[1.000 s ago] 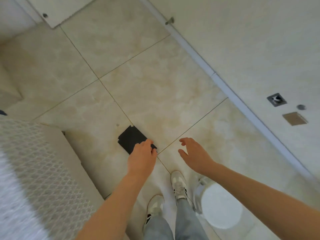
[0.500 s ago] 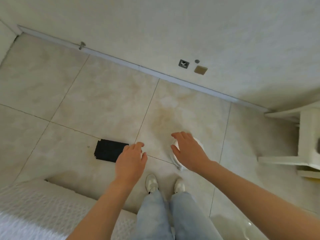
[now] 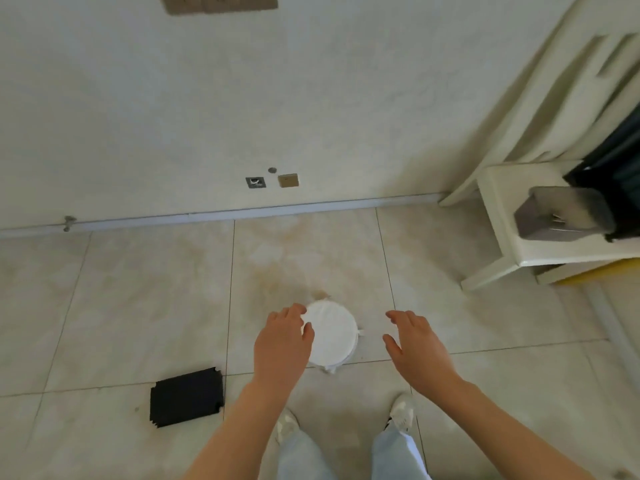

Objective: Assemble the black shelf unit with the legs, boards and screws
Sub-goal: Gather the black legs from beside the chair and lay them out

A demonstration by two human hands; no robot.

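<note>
Hands both empty. Your left hand (image 3: 282, 344) hangs palm down with the fingers loosely spread and grips nothing. Its fingertips overlap the left rim of a round white stool (image 3: 332, 337); whether they touch it cannot be confirmed from this angle. Your right hand (image 3: 417, 348) is likewise spread and relaxed, holding nothing. It sits just to the right of the stool, with bare floor showing between the two.

The stool stands on the tiled floor (image 3: 138, 306), directly ahead of your white shoes (image 3: 286, 426).

Task material: a stack of black boards (image 3: 187, 396) lies flat on the floor to your left, apart from the left hand and apart from the stool, its right edge just beside a tile joint. Neither hand touches it.

Farther out, a pale wall (image 3: 173, 116) meets the floor at a grey skirting strip (image 3: 242, 214), and a small tan plate (image 3: 288, 180) is fixed low on that wall. At the far right a cream bench (image 3: 512, 230) carries a grey metal box (image 3: 557, 213), well apart from both your hands.
</note>
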